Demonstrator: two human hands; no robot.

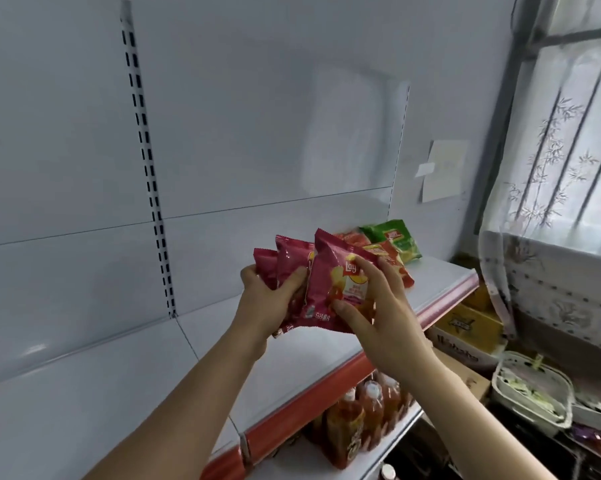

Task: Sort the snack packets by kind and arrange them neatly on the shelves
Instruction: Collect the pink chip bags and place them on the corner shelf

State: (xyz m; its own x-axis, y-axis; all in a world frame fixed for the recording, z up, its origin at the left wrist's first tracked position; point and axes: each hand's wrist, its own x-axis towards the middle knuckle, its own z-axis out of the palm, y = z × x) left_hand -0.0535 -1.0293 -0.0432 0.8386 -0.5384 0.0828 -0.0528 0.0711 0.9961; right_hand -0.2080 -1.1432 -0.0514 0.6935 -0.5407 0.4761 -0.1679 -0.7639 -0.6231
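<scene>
both hands' fingers grip magenta chip packets (321, 289) over the shelf (223, 341) holding red (394, 263) and green packets (398, 239).

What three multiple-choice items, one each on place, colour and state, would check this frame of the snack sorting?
1. Where does the green packet lie?
A. at the far right end of the white shelf
B. on the lower shelf among the bottles
C. in the left hand

2. What colour are the packets held in the hands?
A. blue
B. magenta
C. yellow

3. What is the right hand doing?
A. hanging idle
B. pressing the shelf
C. gripping the front magenta packet

Key: 1 A, it lies by the shelf's far end; 2 B, the wrappers are magenta; 3 C, thumb and fingers pinch that packet.
</scene>
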